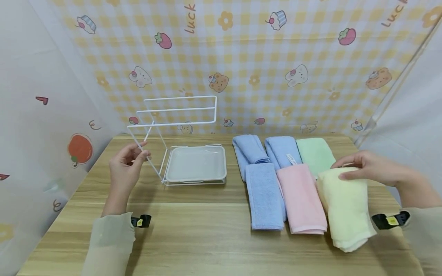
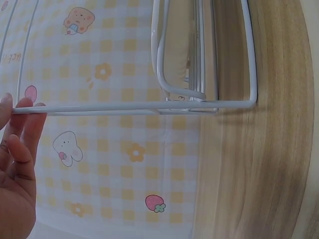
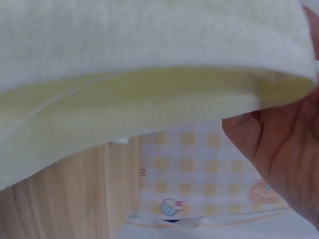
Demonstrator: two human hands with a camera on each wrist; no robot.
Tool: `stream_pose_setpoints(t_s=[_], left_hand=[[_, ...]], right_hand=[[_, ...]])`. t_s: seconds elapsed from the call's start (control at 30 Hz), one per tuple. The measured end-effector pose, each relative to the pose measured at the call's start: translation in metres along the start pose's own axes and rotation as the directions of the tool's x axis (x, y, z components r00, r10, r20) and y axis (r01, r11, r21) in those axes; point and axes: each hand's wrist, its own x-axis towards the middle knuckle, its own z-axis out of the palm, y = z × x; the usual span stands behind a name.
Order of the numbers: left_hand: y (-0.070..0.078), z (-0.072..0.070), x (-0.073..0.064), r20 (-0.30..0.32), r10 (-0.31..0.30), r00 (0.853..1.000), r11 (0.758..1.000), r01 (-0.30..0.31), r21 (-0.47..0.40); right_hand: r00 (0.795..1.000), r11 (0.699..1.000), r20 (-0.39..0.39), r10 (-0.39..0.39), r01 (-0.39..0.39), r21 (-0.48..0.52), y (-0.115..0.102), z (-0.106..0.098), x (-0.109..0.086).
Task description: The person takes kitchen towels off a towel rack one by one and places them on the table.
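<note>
At the left of the head view, my left hand [image 1: 127,165] pinches the slanted side wire of a white wire rack [image 1: 172,124]. The left wrist view shows the fingers [image 2: 31,117] and thumb about that rod [image 2: 124,106]. A pale grey tray [image 1: 197,163] sits in the rack's base. On the right, my right hand [image 1: 373,166] grips the upper end of a folded yellow towel [image 1: 348,207], whose lower end hangs toward the table front. Close up in the right wrist view, the towel [image 3: 149,40] shows its folded layers and covers most of the fingers.
Beside the yellow towel lie a pink towel [image 1: 302,199], a green towel [image 1: 315,153] and several blue towels [image 1: 266,197], folded in two rows on the wooden table [image 1: 193,237]. A checkered curtain [image 1: 241,69] hangs behind the table.
</note>
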Motion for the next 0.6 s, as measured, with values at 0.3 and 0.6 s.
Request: stream_pose_setpoints(t_s=[0.3,0.6], left_hand=[[-0.002,-0.001,0.002,0.03,0.019,0.999,1.0,-0.019,-0.005],[-0.003,-0.013,0.003,0.086,0.003,0.996,1.0,-0.004,0.002]], right_hand=[[0.987,0.993,-0.138,0.085,-0.094,-0.065,0.022,0.015,0.012],[0.982,0.986,-0.175,0.065,-0.09,-0.138,0.032,0.029,0.025]])
